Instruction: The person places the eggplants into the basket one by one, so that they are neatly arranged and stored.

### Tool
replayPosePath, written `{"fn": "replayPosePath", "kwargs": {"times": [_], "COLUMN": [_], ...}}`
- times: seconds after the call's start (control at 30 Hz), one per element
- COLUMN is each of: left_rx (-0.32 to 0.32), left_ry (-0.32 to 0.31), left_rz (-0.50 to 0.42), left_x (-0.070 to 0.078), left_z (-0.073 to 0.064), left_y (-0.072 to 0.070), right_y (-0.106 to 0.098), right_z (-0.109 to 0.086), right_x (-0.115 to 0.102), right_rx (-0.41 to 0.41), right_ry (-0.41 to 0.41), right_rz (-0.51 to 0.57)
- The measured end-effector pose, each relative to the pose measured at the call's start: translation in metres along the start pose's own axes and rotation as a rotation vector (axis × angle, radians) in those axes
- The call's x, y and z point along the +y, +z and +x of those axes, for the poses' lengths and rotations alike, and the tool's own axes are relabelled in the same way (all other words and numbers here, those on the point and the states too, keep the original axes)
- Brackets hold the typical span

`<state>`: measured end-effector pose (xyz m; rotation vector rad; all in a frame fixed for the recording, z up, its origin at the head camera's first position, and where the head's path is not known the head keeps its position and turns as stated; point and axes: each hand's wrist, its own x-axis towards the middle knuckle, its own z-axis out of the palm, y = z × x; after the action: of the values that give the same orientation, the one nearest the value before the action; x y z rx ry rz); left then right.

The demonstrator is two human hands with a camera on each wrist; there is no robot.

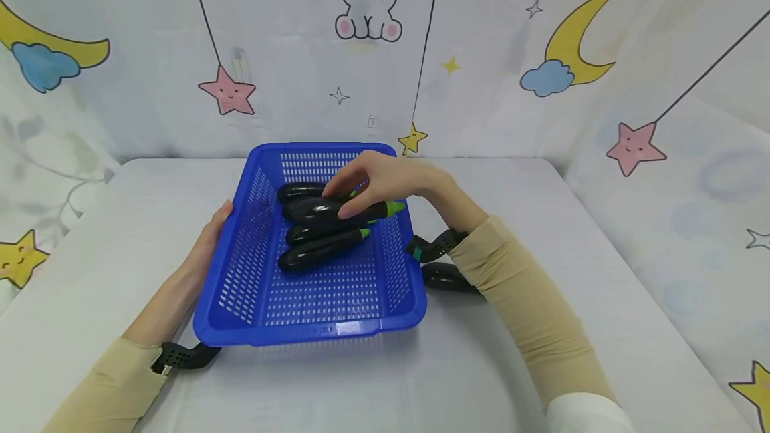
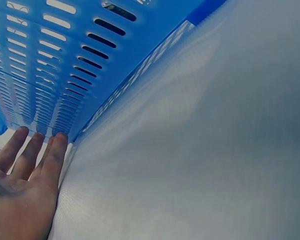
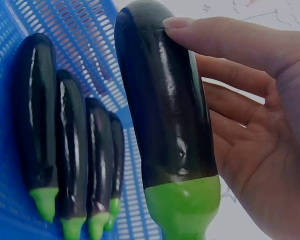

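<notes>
A dark purple eggplant with a green stem end is held by my right hand, thumb on one side and fingers on the other. It is over the blue plastic basket, where several more eggplants lie side by side. In the right wrist view, the eggplants in the basket are left of the held one. My left hand is at the basket's left outer side. The left wrist view shows its fingers extended up against the perforated wall; the thumb is hidden.
Another eggplant lies on the white table to the right of the basket, partly hidden under the right forearm. A white cloth backdrop with cartoon stars and moons stands behind the table and along its sides.
</notes>
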<state>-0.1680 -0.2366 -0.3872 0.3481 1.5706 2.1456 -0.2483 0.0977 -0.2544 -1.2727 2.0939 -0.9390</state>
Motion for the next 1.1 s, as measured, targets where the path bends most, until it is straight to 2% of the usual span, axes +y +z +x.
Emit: {"fn": "replayPosePath", "kwargs": {"times": [0.33,0.57,0.9,1.1], "left_rx": [0.012,0.062,0.073,0.056], "left_ry": [-0.006,-0.026,0.004,0.006], "left_rz": [-0.024,0.044,0.071,0.030], "left_x": [-0.001,-0.002,-0.002,-0.001], "left_z": [0.002,0.002,0.000,0.001], "left_y": [-0.002,-0.003,-0.001,-0.001], "right_y": [0.015,0.029,0.045,0.051], "right_z": [0.019,0.030,0.038,0.041], "right_x": [-0.004,-0.001,0.005,0.010], "right_rx": [-0.045,-0.081,-0.123,-0.142], "right_ry": [-0.017,-0.001,-0.010,-0.011], "right_rz": [-0.019,-0.033,-0.042,-0.024]}}
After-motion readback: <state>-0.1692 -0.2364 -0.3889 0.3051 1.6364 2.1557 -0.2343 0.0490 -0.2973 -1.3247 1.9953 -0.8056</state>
